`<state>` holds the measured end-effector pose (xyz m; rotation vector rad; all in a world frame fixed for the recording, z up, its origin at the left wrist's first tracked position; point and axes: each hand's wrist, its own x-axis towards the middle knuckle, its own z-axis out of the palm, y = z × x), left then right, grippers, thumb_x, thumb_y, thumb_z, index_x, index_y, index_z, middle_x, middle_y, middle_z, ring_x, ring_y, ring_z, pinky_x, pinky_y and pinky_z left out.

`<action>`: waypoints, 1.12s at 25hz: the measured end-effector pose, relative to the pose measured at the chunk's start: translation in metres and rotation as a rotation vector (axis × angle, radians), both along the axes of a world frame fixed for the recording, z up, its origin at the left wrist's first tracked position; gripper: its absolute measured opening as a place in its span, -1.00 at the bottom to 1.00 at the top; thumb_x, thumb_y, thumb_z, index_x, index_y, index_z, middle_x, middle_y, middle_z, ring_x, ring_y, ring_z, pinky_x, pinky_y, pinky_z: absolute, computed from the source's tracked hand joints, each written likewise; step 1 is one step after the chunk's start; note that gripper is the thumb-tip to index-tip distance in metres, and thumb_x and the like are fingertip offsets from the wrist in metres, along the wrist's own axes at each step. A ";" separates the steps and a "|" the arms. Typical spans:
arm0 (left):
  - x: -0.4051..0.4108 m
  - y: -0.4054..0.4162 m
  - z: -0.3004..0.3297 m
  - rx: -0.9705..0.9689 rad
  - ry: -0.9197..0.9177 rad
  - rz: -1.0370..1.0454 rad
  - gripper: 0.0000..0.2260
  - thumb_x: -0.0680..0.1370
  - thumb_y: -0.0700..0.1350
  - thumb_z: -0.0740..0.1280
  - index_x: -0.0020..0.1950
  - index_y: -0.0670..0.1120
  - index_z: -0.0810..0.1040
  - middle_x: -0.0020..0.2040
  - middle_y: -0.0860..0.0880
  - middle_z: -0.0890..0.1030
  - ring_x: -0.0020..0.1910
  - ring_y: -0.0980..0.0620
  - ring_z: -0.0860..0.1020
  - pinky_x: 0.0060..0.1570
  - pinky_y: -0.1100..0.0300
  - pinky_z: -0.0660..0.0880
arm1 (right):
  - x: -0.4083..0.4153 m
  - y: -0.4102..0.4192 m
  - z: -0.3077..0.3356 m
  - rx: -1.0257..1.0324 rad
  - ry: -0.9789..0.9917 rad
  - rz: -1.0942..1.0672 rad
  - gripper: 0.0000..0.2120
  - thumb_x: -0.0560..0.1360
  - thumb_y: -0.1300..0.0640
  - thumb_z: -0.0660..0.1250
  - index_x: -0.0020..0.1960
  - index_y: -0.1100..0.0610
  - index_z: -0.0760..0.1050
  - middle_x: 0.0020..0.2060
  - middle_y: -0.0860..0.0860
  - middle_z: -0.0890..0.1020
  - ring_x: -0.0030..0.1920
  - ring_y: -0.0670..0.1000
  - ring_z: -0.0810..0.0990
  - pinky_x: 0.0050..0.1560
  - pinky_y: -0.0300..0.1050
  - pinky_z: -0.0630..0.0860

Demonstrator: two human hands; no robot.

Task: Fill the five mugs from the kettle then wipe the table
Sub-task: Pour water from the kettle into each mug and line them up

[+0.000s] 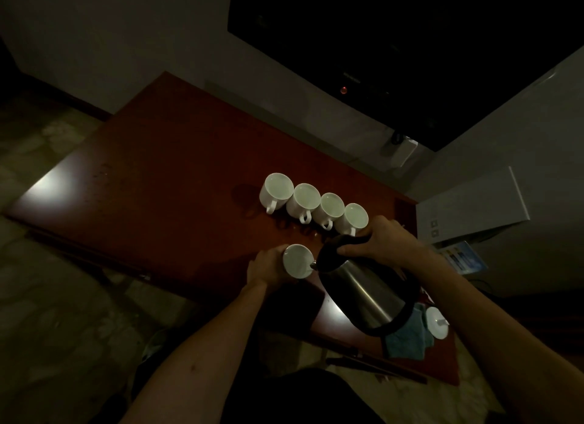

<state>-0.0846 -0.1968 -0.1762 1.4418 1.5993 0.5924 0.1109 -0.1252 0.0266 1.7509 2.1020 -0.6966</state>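
Observation:
Several white mugs stand in a row on the dark red table, from the leftmost mug to the rightmost mug. A fifth white mug sits nearer to me, and my left hand grips its side. My right hand holds the black handle of the steel kettle, which is tilted with its spout at the fifth mug's rim. A blue cloth lies on the table under the kettle's base.
A small white lidded dish sits by the cloth near the table's right edge. A dark television hangs on the wall behind. A white cabinet stands to the right. Wet marks show on the table near the row of mugs.

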 end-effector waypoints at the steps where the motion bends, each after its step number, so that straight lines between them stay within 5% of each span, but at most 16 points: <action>1: -0.001 0.000 0.000 -0.003 0.002 -0.002 -0.38 0.32 0.10 0.58 0.34 0.15 0.47 0.20 0.08 0.64 0.23 -0.02 0.57 0.15 -0.13 0.55 | 0.001 0.001 -0.001 -0.004 0.002 0.003 -0.05 -0.02 -0.64 0.32 0.06 0.07 0.62 -0.13 -0.01 0.73 -0.14 0.00 0.73 -0.02 0.12 0.71; 10: -0.001 0.000 0.002 -0.026 0.013 -0.002 -0.36 0.31 0.08 0.58 0.35 0.17 0.45 0.21 0.07 0.63 0.26 -0.04 0.55 0.18 -0.14 0.52 | 0.010 0.008 -0.009 -0.011 -0.028 -0.036 0.24 -0.24 -0.80 0.19 0.14 0.05 0.58 -0.08 -0.01 0.70 -0.10 0.02 0.71 -0.02 0.10 0.70; 28: 0.000 -0.001 0.004 -0.012 0.008 -0.001 -0.35 0.33 0.12 0.57 0.37 0.12 0.45 0.24 0.04 0.62 0.25 -0.06 0.57 0.17 -0.16 0.53 | 0.007 0.010 -0.006 -0.047 -0.028 -0.033 0.25 -0.26 -0.78 0.23 0.15 0.06 0.58 -0.07 -0.01 0.71 -0.09 0.00 0.72 -0.01 0.07 0.70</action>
